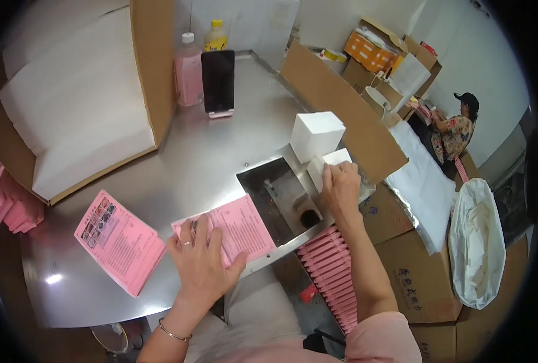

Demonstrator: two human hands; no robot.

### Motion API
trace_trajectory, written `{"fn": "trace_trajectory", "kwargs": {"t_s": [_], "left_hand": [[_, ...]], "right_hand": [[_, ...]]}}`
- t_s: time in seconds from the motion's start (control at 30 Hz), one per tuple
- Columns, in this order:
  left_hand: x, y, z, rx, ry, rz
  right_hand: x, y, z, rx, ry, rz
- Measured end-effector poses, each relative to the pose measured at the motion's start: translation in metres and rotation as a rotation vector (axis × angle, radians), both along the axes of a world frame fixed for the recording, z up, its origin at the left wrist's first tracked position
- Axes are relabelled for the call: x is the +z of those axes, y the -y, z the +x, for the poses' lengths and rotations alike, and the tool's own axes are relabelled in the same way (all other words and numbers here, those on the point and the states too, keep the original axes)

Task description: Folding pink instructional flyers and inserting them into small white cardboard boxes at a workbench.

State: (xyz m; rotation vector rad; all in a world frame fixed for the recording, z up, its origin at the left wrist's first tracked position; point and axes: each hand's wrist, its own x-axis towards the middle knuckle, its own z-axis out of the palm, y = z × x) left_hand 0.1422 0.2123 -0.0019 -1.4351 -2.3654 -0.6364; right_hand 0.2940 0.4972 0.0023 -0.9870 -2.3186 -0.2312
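My left hand (202,260) lies with its fingers spread on a pink printed paper packet (247,227), at the front edge of the metal table. To its left, a stack of pink printed packets (120,245) rests at a slant. Beyond the rectangular opening in the tabletop, my right hand (341,184) has its fingers bent and pinched together at a low white stack (336,158), perhaps folded tissue. What lies between those fingertips is hidden. A white block-shaped stack (317,136) stands just behind it.
The recessed opening (281,196) holds a dark plate. A phone (218,81) stands near a pink bottle (189,72). A large carton of white sheets (93,115) sits at left. Pink packets (329,272) fill a box below right. A co-worker (456,130) sits at far right.
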Motion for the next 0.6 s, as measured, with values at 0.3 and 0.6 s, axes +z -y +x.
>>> {"fn": "trace_trajectory", "kwargs": {"t_s": [0.3, 0.6], "left_hand": [[-0.001, 0.003, 0.011, -0.261, 0.202, -0.049], [0.003, 0.009, 0.012, -0.282, 0.231, 0.047]], "right_hand": [[-0.005, 0.025, -0.001, 0.252, -0.149, -0.069], [0.029, 0.013, 0.006, 0.013, -0.195, 0.263]]}}
